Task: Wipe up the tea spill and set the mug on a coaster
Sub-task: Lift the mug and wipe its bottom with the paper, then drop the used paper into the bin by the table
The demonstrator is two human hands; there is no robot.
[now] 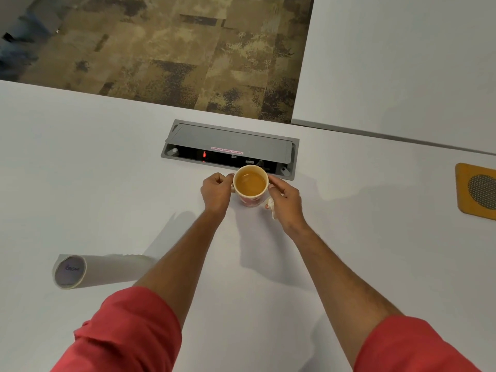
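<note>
My left hand (216, 193) and right hand (284, 196) clamp the full mug (250, 185) so no tea tips. A tissue (271, 208) is tucked under my right fingers. The coaster (476, 190) waits far right.

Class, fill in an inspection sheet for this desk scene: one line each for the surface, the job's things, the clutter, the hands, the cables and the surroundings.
Surface: white table, no spill visible on the bare parts in view.
Job's things: mug nearly full of tea, standing in front of the open power box; orange coaster far to the right, apart from the mug; crumpled tissue tucked in the right hand.
Clutter: paper roll lying on its side, near left.
Hands: left hand at the mug's handle side; right hand touching the rim's other side.
Cables: nothing seen.
Surroundings: patterned carpet beyond the table; second white table at upper right.
</note>
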